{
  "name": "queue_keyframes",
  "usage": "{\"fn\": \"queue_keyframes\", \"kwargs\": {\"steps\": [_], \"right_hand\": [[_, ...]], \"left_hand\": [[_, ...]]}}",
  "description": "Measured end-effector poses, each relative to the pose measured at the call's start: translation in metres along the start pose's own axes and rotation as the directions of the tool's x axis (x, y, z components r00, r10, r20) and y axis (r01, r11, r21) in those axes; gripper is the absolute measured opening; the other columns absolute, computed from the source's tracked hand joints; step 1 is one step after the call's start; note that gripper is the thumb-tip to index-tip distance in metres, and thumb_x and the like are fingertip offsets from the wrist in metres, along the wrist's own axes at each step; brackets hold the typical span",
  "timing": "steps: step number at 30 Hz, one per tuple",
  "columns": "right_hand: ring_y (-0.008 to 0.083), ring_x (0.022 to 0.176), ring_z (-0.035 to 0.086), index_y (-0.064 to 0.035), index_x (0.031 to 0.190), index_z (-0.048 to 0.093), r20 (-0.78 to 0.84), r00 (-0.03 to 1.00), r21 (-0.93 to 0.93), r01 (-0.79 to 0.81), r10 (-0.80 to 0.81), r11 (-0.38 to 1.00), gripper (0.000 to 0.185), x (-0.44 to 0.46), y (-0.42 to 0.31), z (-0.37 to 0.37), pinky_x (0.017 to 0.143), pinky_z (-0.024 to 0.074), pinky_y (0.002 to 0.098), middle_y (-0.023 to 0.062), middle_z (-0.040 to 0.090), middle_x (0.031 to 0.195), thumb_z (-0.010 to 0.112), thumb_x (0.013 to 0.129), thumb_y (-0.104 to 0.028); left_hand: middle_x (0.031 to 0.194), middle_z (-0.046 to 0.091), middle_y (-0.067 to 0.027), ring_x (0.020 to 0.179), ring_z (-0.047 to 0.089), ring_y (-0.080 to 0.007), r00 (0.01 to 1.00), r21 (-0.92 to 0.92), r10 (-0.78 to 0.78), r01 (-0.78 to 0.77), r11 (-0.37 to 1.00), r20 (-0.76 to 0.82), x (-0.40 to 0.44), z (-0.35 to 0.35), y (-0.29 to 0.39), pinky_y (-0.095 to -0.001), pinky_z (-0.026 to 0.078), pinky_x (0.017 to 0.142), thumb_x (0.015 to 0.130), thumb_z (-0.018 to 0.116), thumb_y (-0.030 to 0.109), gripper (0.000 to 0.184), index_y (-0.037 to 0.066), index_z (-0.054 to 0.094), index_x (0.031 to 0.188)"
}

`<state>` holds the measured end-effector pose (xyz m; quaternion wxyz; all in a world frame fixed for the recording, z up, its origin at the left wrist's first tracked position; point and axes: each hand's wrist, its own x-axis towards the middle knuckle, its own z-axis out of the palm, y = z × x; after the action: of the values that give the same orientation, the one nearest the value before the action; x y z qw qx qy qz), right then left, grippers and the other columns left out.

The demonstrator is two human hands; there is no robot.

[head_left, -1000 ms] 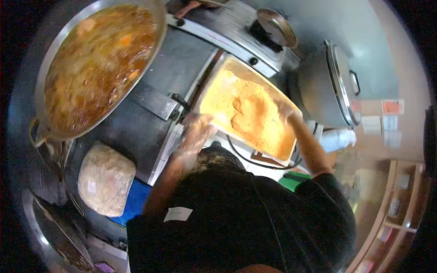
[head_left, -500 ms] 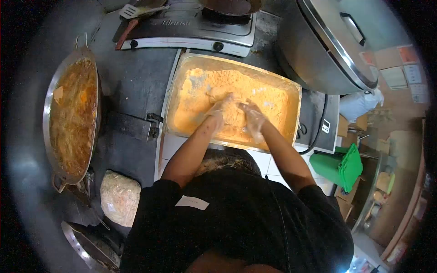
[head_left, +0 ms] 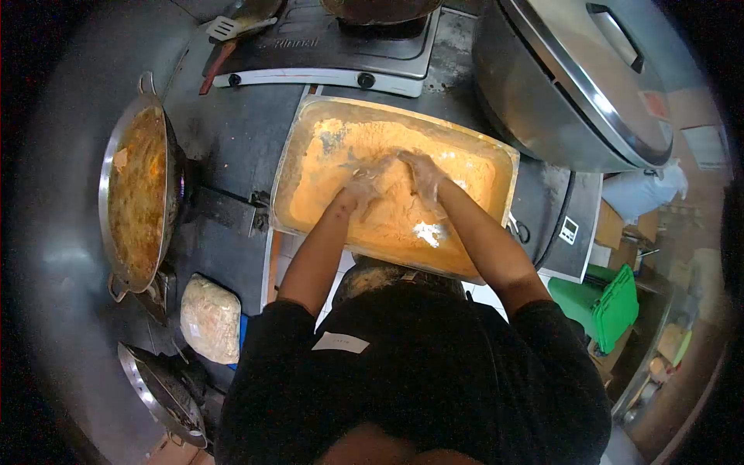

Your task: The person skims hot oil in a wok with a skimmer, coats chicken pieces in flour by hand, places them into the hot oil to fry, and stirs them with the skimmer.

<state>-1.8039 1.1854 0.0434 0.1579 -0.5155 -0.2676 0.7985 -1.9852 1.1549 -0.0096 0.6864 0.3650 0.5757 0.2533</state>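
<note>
A large rectangular metal tray holds a layer of orange-yellow flour. Both my hands are in clear plastic gloves dusted with this flour. My left hand rests in the middle of the tray, its fingers stretched toward the far right and slightly blurred. Close beside it, my right hand has its fingers extended and curving inward, the thumb apart. The fingertips of both hands nearly meet over the flour. Whether anything lies under them in the flour is hidden. A bright whitish patch of flour shows near the tray's front.
At left, a wide wok holds bubbling brown oil. A gas stove, with a slotted spatula on it, stands behind the tray. A big lidded metal pot is at right. Nearby are a wrapped bag and a green bin.
My right hand has moved up and inward toward my left hand. The whitish flour patch near the front is now uncovered. The whole view has shifted slightly.
</note>
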Motion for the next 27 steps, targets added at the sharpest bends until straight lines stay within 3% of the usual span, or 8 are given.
{"fn": "queue_keyframes", "kwargs": {"steps": [1, 7, 8, 9, 11, 14, 16, 27], "right_hand": [[0.0329, 0.141, 0.018, -0.016, 0.142, 0.038, 0.037, 0.999, -0.015, 0.02, -0.019, 1.0, 0.081, -0.014, -0.01, -0.003, 0.112, 0.0194, 0.0521, 0.0126, 0.026, 0.151, 0.059, 0.079, -0.062], [0.0279, 0.116, 0.053, -0.0024, 0.126, 0.051, 0.003, 0.959, -0.599, 0.228, -0.282, 0.767, 0.073, -0.051, 0.033, -0.047, 0.096, 0.0428, 0.0381, 0.0155, 0.054, 0.128, 0.078, 0.072, -0.042], [0.0272, 0.113, 0.055, -0.0017, 0.124, 0.053, 0.04, 0.959, -0.629, 0.242, -0.28, 0.739, 0.071, -0.048, 0.054, -0.053, 0.094, 0.0446, 0.0358, 0.0157, 0.056, 0.127, 0.08, 0.07, -0.039], [0.0259, 0.105, 0.059, 0.0, 0.124, 0.052, 0.211, 0.802, -0.879, 0.405, -0.558, 0.25, 0.071, -0.059, 0.062, -0.043, 0.089, 0.0475, 0.034, 0.0169, 0.057, 0.123, 0.083, 0.068, -0.031], [0.0238, 0.102, 0.059, 0.0002, 0.126, 0.05, 0.08, 0.863, -0.562, 0.453, -0.499, 0.692, 0.066, -0.046, 0.104, -0.041, 0.088, 0.0479, 0.03, 0.0165, 0.058, 0.12, 0.08, 0.073, -0.024], [0.0227, 0.104, 0.058, -0.0035, 0.132, 0.044, -0.107, 0.938, -0.485, 0.24, -0.329, 0.841, 0.065, -0.036, 0.11, -0.042, 0.088, 0.049, 0.0302, 0.0153, 0.056, 0.123, 0.076, 0.077, -0.019], [0.022, 0.104, 0.058, -0.0062, 0.135, 0.041, -0.17, 0.956, -0.119, 0.219, -0.238, 0.968, 0.064, -0.05, 0.099, -0.034, 0.086, 0.0509, 0.0315, 0.015, 0.056, 0.122, 0.073, 0.08, -0.019], [0.0189, 0.078, 0.065, -0.0067, 0.115, 0.056, 0.021, 0.979, 0.494, 0.165, -0.201, 0.854, 0.037, -0.09, 0.054, -0.05, 0.07, 0.0551, 0.0321, 0.0106, 0.066, 0.104, 0.049, 0.095, -0.038]], "left_hand": [[0.14, 0.045, -0.0083, 0.125, 0.046, -0.0214, 0.996, -0.321, -0.083, 0.086, 0.943, 0.021, -0.012, 0.011, 0.013, -0.0398, 0.039, 0.104, 0.098, 0.042, 0.039, 0.055, 0.006, 0.035, 0.141], [0.141, 0.042, -0.017, 0.127, 0.044, -0.0306, 0.992, -0.17, -0.125, 0.121, 0.978, -0.012, -0.083, 0.01, 0.038, -0.0436, 0.043, 0.097, 0.087, 0.06, 0.043, 0.071, 0.008, 0.033, 0.143], [0.138, 0.045, -0.0175, 0.125, 0.047, -0.0291, 0.995, 0.213, -0.062, 0.076, 0.974, -0.075, -0.085, 0.017, 0.02, -0.0419, 0.044, 0.097, 0.086, 0.062, 0.042, 0.073, 0.008, 0.033, 0.143], [0.135, 0.048, -0.018, 0.123, 0.049, -0.0275, 0.994, 0.567, 0.021, 0.045, 0.823, -0.109, -0.082, 0.028, -0.006, -0.0402, 0.045, 0.097, 0.085, 0.063, 0.042, 0.074, 0.007, 0.033, 0.143], [0.129, 0.053, -0.0197, 0.116, 0.054, -0.0271, 0.992, 0.79, 0.043, 0.069, 0.61, -0.119, -0.082, 0.041, -0.014, -0.0388, 0.047, 0.095, 0.083, 0.066, 0.042, 0.075, 0.006, 0.036, 0.141], [0.112, 0.063, -0.0181, 0.097, 0.062, -0.0291, 0.985, 0.65, 0.047, 0.074, 0.756, -0.167, -0.071, 0.031, -0.004, -0.0397, 0.049, 0.086, 0.081, 0.067, 0.039, 0.065, 0.002, 0.05, 0.131], [0.114, 0.063, -0.0165, 0.099, 0.062, -0.0283, 0.976, 0.21, -0.168, 0.195, 0.958, -0.136, -0.086, 0.018, 0.001, -0.0388, 0.051, 0.085, 0.081, 0.068, 0.041, 0.062, 0.002, 0.053, 0.127], [0.113, 0.06, -0.0117, 0.096, 0.063, -0.0204, 0.998, -0.522, -0.001, -0.033, 0.852, -0.065, -0.117, 0.015, 0.008, -0.0336, 0.054, 0.081, 0.085, 0.065, 0.028, 0.047, -0.002, 0.053, 0.12]]}}
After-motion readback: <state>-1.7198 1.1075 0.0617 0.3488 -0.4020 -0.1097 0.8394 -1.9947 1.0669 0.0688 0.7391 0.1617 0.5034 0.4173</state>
